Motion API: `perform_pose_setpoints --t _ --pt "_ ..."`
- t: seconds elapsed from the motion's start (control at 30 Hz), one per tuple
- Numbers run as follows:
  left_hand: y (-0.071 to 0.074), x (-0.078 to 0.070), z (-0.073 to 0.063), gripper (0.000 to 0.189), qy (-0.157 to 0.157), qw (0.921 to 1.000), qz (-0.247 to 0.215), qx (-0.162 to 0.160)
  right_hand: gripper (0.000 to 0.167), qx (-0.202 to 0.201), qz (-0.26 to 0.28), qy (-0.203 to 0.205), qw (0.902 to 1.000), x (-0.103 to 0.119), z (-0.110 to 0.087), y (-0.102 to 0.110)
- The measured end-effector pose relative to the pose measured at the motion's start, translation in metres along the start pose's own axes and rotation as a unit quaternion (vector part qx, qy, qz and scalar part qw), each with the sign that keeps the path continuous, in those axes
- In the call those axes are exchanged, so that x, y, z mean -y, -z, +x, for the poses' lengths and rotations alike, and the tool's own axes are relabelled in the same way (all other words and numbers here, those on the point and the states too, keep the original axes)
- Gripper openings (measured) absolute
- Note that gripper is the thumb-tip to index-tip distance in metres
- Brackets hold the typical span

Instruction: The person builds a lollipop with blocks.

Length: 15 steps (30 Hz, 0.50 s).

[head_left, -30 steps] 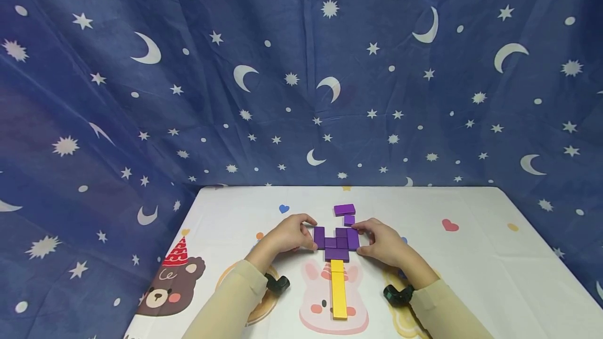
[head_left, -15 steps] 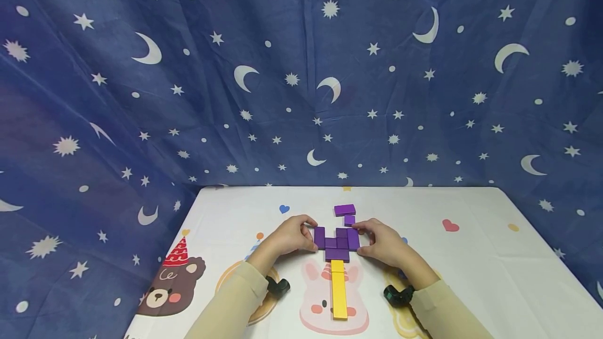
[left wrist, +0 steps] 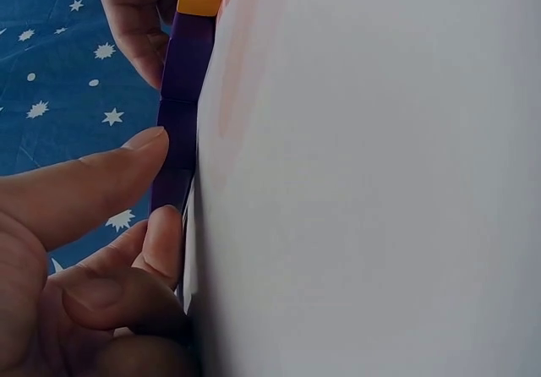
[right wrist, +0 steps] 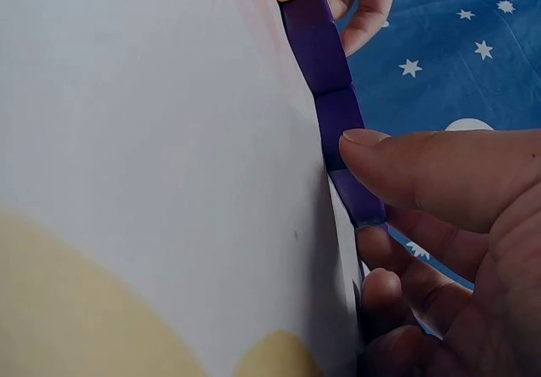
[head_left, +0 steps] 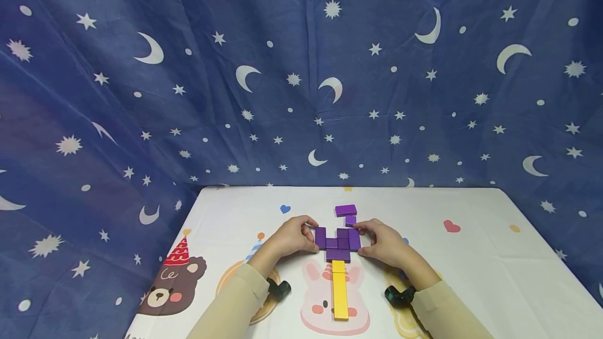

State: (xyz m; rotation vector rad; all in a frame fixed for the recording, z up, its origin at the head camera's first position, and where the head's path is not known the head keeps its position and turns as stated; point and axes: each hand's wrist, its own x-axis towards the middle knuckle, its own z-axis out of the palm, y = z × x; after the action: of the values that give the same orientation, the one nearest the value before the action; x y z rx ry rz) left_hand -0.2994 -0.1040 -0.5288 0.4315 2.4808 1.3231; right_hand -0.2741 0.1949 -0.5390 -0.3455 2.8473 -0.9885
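Flat purple blocks form a cup-like shape in the middle of the table. My left hand [head_left: 294, 235] holds the upright purple block [head_left: 320, 238] on its left side, index fingertip at the far end and thumb at the near end. On the opposite side, my right hand [head_left: 387, 242] holds the matching purple block [head_left: 354, 239] the same way. Between them lie small purple blocks [head_left: 332, 243] and a wide purple block [head_left: 338, 255]. A long yellow block [head_left: 340, 297] and a short yellow block [head_left: 338, 266] run down from it. The left wrist view shows my thumb [left wrist: 148, 149] against purple.
Beyond the shape lie a loose purple rectangular block [head_left: 346, 210] and a small purple square block [head_left: 350, 221], near my right index finger. The white tablecloth [head_left: 471, 276] has printed animals and hearts. A blue star-and-moon curtain [head_left: 301, 93] hangs behind the table.
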Motion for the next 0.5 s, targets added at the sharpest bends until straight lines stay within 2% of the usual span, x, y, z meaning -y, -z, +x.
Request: perform_pose_setpoints --t 0.5 --pt "-0.0002 0.0014 0.0008 0.059 0.005 0.9999 0.009 -0.004 0.068 0.003 0.014 -0.001 0.9999 0.0002 -0.0005 0.0022"
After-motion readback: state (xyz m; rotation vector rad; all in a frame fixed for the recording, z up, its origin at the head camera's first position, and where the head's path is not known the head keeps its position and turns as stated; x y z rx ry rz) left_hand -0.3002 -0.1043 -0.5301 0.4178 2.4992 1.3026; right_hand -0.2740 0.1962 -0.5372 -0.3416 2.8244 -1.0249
